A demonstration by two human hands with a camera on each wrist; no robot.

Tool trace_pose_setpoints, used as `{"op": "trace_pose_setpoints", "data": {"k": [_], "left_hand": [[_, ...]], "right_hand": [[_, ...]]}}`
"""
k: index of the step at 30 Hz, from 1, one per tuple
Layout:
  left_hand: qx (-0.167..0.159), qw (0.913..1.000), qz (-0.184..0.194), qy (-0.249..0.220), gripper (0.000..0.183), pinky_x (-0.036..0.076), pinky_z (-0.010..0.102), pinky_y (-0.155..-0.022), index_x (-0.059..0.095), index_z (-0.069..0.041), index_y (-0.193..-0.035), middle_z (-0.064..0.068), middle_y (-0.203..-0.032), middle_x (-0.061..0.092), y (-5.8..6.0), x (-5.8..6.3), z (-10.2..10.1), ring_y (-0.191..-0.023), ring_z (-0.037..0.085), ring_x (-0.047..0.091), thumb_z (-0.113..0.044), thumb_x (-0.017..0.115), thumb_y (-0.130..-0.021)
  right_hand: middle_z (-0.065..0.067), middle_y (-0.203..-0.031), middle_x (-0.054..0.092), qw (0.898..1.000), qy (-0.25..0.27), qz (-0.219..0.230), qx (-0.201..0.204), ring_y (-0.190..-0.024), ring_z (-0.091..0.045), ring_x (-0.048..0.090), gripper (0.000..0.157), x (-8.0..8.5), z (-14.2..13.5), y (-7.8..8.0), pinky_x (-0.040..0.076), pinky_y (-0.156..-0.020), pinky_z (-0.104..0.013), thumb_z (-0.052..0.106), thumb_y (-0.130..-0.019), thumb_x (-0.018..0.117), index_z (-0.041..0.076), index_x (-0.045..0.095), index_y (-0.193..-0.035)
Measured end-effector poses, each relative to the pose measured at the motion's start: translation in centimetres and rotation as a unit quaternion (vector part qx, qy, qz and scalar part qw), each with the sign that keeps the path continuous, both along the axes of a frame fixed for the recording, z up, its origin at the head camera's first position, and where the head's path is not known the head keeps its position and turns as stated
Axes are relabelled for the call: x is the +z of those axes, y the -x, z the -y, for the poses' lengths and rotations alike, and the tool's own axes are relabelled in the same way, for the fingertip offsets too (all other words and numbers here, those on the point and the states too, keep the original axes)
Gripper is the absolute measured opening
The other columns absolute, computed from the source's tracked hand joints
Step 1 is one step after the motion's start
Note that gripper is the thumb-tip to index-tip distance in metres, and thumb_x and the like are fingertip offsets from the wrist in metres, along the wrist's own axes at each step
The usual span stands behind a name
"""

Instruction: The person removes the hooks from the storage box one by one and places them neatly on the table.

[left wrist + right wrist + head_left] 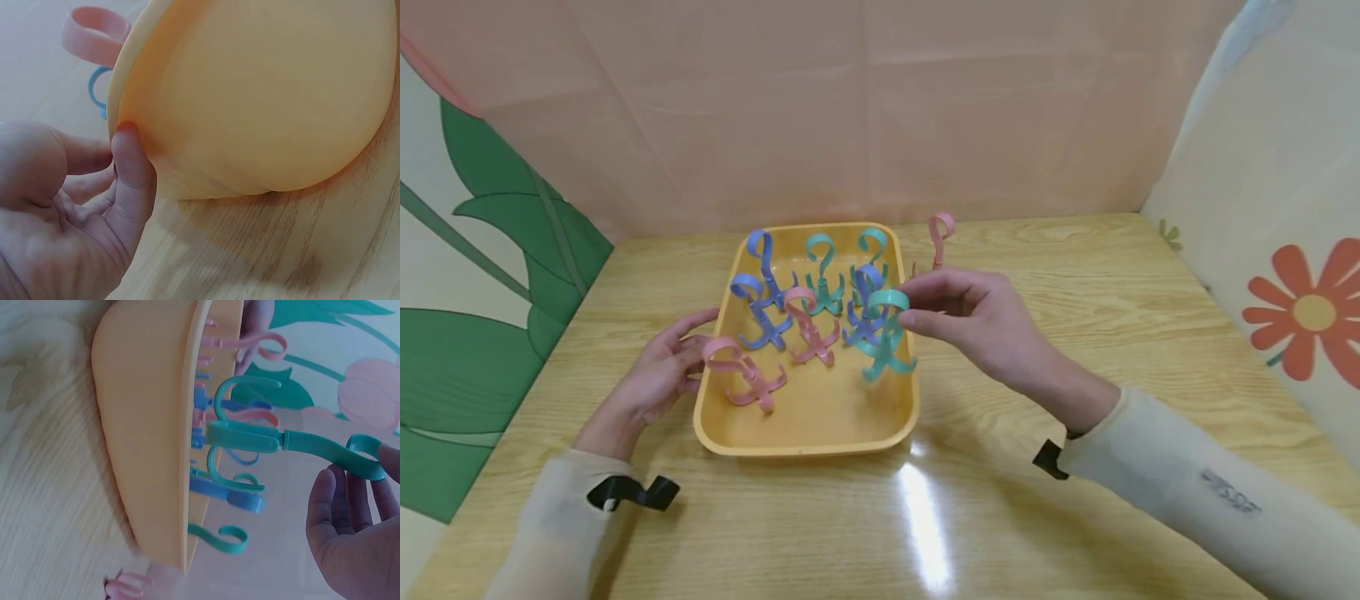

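Note:
My right hand [992, 325] pinches the curled top of a teal plastic multi-prong hook [306, 440], which hangs upright over the right side of a yellow plastic tray [805, 446]. Its prongs spread out at the bottom. At the tray's left edge, my left hand [662, 367] holds the rim between thumb and fingers; one fingertip presses the outer wall [262, 94] in the left wrist view. Inside the tray stand several similar hooks: pink hooks [811, 332], blue hooks [767, 325] and teal hooks [823, 292].
Beyond the tray's right rim, another pink hook [938, 237] stands on the wooden table [1060, 267], partly behind my right hand. A pink cloth wall [865, 125] closes off the back. Panels with a printed leaf [490, 242] and a red flower [1315, 312] flank the table.

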State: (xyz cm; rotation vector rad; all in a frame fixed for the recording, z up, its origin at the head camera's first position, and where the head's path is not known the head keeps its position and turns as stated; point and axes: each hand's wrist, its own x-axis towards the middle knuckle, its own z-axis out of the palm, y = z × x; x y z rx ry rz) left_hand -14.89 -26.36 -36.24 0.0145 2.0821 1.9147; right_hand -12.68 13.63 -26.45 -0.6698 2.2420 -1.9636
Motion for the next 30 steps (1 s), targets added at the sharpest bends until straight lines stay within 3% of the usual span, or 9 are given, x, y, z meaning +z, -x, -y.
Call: {"op": "trace_pose_setpoints", "data": {"k": [16,22,30], "left_hand": [[0.004,0.9999,0.000,0.017,0.054,0.059,0.029,-0.070,0.025,-0.015,-0.160,0.003,-0.111,0.064,-0.1,0.0,-0.1,-0.093,0.016,0.068,-0.011,0.042,-0.109],[0.006,0.9998,-0.001,0.021,0.054,0.058,0.028,-0.069,0.025,-0.015,-0.160,0.003,-0.112,0.064,-0.1,0.0,-0.1,-0.094,0.016,0.068,-0.010,0.041,-0.109],[0.004,0.9996,-0.005,0.029,0.053,0.058,0.028,-0.066,0.025,-0.015,-0.160,0.002,-0.111,0.065,0.0,0.1,-0.2,-0.092,0.016,0.068,-0.011,0.041,-0.109]], "right_hand": [[-0.008,-0.106,0.074,0.998,0.037,-0.010,-0.058,-0.088,-0.018,0.069,0.021,0.1,-4.9,1.7,0.057,-0.081,-0.028,0.004,-0.091,0.075,0.001,0.073,-0.112],[-0.009,-0.109,0.072,0.995,0.027,-0.013,-0.097,-0.088,-0.017,0.069,0.025,-0.6,-7.0,2.9,0.058,-0.079,-0.028,0.007,-0.091,0.076,-0.003,0.071,-0.114],[-0.009,-0.110,0.070,0.989,0.042,0.019,-0.138,-0.093,-0.017,0.068,0.031,-1.9,-9.6,4.8,0.058,-0.078,-0.027,0.010,-0.090,0.077,-0.005,0.069,-0.116]]}}
